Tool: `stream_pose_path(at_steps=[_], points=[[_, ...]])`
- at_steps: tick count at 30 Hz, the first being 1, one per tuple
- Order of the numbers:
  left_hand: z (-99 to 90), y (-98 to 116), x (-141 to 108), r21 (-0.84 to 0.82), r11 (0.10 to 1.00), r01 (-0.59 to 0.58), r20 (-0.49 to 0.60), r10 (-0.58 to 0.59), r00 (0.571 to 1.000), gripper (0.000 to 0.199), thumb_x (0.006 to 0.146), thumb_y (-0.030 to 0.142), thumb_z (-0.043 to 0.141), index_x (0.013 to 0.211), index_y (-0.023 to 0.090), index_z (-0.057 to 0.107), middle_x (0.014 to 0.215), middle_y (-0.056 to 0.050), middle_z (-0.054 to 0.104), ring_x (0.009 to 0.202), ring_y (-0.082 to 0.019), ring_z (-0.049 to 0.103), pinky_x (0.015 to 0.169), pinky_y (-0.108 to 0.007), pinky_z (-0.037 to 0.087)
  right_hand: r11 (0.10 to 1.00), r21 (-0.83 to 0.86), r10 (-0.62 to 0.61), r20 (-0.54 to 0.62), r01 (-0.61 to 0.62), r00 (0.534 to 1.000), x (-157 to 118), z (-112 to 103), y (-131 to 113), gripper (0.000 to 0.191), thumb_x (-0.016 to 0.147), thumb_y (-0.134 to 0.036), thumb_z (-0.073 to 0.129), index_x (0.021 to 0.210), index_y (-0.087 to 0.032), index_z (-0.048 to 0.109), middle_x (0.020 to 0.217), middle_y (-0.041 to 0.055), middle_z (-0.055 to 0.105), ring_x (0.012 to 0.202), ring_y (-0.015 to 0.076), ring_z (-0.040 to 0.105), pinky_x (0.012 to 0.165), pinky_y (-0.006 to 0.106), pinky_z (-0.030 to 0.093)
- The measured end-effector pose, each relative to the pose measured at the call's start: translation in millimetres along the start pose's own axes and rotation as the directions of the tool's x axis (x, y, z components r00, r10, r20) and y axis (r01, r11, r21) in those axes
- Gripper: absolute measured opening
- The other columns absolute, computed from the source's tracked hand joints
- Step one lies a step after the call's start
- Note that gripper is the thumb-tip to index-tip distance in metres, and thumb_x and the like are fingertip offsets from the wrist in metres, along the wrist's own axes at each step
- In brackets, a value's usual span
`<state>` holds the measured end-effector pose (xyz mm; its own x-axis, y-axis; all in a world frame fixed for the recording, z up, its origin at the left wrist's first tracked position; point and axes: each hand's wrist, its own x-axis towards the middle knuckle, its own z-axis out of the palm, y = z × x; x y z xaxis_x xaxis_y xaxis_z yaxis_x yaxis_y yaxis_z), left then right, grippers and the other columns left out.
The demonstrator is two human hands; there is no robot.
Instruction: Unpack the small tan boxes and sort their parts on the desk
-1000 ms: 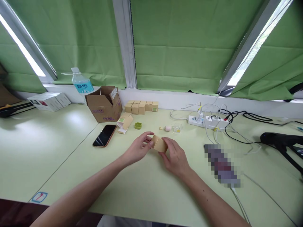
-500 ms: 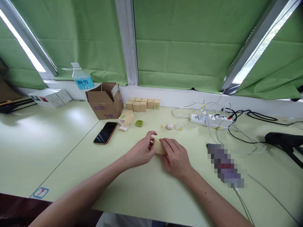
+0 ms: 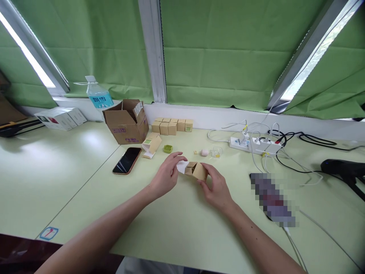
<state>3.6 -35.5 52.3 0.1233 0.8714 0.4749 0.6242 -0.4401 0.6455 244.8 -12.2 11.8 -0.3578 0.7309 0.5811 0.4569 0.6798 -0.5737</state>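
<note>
A small brown cardboard box [image 3: 201,172] lies tilted on its side above the table, its open end towards the left. My right hand [image 3: 218,188] grips its right end between thumb and fingers. The box's white-lined flap [image 3: 182,166] is folded out to the left. My left hand [image 3: 167,173] is at that flap, fingers stretched over its upper edge and thumb apart from them; whether it pinches the flap I cannot tell. Beyond the hands sit a pink-white small piece [image 3: 204,152], a clear plastic case [image 3: 216,152], a tiny yellow piece [image 3: 195,152] and a green tray-like piece [image 3: 168,148].
An opened small box [image 3: 152,144] lies beside a phone [image 3: 127,160]. Several small closed boxes [image 3: 168,127] stand by the wall, next to a large carton [image 3: 127,127]. Rightward are a power strip [image 3: 255,145] with cables and a blurred-out object [image 3: 272,199].
The box has turned so its open end shows, and its white-lined flap is now folded out. My left hand has drawn back leftward; my right hand has shifted to the box's right end.
</note>
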Motion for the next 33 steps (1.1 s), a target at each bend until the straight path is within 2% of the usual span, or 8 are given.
stream_pose_path(at_steps=[5, 9, 14, 19, 22, 25, 30, 33], points=[[5.5, -11, -1, 0.076, 0.997, 0.004, 0.017, -0.005, 1.0, 0.051, 0.096, 0.004, 0.039, 0.125, 0.026, 0.074, 0.147, -0.01, 0.064, 0.148, -0.026, 0.053, 0.124, -0.049, 0.048, 0.988, 0.102, 0.117, -0.026, -0.114, 0.993, 1, 3, 3, 0.048, 0.099, -0.035, 0.066, 0.145, -0.024, 0.057, 0.139, 0.0137, 0.072, 0.122, 0.0314, 0.072, 0.104, 0.051, 0.064], [8.9, -12, -2, 0.065, 0.998, -0.011, 0.031, 0.009, 0.999, 0.05, 0.096, 0.004, 0.038, 0.122, 0.027, 0.075, 0.143, -0.01, 0.064, 0.146, -0.026, 0.053, 0.124, -0.05, 0.048, 0.979, 0.134, 0.157, -0.019, -0.153, 0.987, 1, 4, 3, 0.048, 0.096, -0.035, 0.068, 0.142, -0.025, 0.06, 0.137, 0.0128, 0.074, 0.119, 0.0313, 0.073, 0.104, 0.052, 0.064], [6.1, -6, -1, -0.025, 0.996, 0.086, 0.009, -0.086, 0.996, 0.03, 0.106, 0.021, 0.042, 0.095, 0.024, 0.07, 0.133, -0.01, 0.063, 0.141, -0.026, 0.057, 0.117, -0.045, 0.051, 0.966, 0.169, 0.204, -0.025, -0.197, 0.979, 2, 5, 4, 0.049, 0.093, -0.036, 0.071, 0.14, -0.024, 0.061, 0.137, 0.0132, 0.074, 0.119, 0.032, 0.073, 0.104, 0.053, 0.064], [8.8, -4, -2, -0.026, 0.991, 0.129, 0.005, -0.128, 0.992, 0.028, 0.103, 0.035, 0.058, 0.08, 0.024, 0.066, 0.118, -0.009, 0.067, 0.132, -0.029, 0.062, 0.111, -0.044, 0.054, 0.953, 0.195, 0.232, 0.011, -0.23, 0.973, 1, 5, 3, 0.048, 0.093, -0.035, 0.072, 0.139, -0.025, 0.062, 0.136, 0.0119, 0.074, 0.119, 0.0309, 0.073, 0.105, 0.052, 0.063], [12.9, -5, -3, -0.009, 0.99, 0.143, -0.005, -0.143, 0.99, 0.019, 0.102, 0.033, 0.06, 0.095, 0.026, 0.077, 0.119, -0.009, 0.069, 0.131, -0.029, 0.062, 0.112, -0.045, 0.054, 0.948, 0.209, 0.241, 0.029, -0.241, 0.97, 1, 5, 1, 0.047, 0.092, -0.036, 0.074, 0.137, -0.024, 0.062, 0.134, 0.012, 0.075, 0.117, 0.0305, 0.073, 0.105, 0.052, 0.063], [14.6, -5, -5, -0.021, 0.991, 0.129, 0.008, -0.129, 0.992, 0.029, 0.104, 0.031, 0.057, 0.121, 0.03, 0.08, 0.131, -0.009, 0.069, 0.135, -0.028, 0.06, 0.118, -0.047, 0.051, 0.936, 0.226, 0.266, 0.048, -0.269, 0.963, 2, 5, 0, 0.047, 0.091, -0.038, 0.077, 0.134, -0.025, 0.063, 0.132, 0.0112, 0.075, 0.116, 0.0297, 0.072, 0.105, 0.05, 0.062], [12.1, -3, -5, -0.031, 0.978, 0.208, 0.095, -0.204, 0.974, 0.053, 0.104, 0.03, 0.055, 0.156, 0.032, 0.06, 0.134, -0.011, 0.069, 0.134, -0.029, 0.061, 0.119, -0.049, 0.051, 0.915, 0.212, 0.328, 0.104, -0.343, 0.939, 3, 4, -7, 0.046, 0.088, -0.04, 0.079, 0.127, -0.025, 0.06, 0.127, 0.01, 0.075, 0.111, 0.0283, 0.071, 0.095, 0.046, 0.061], [10.7, -2, -5, -0.068, 0.959, 0.274, 0.193, -0.257, 0.947, 0.057, 0.107, 0.031, 0.045, 0.164, 0.034, 0.051, 0.129, -0.011, 0.069, 0.13, -0.028, 0.062, 0.116, -0.048, 0.052, 0.902, 0.153, 0.383, 0.144, -0.403, 0.912, 4, 5, -15, 0.049, 0.083, -0.041, 0.083, 0.121, -0.025, 0.056, 0.123, 0.0083, 0.074, 0.106, 0.0275, 0.07, 0.087, 0.043, 0.06]])
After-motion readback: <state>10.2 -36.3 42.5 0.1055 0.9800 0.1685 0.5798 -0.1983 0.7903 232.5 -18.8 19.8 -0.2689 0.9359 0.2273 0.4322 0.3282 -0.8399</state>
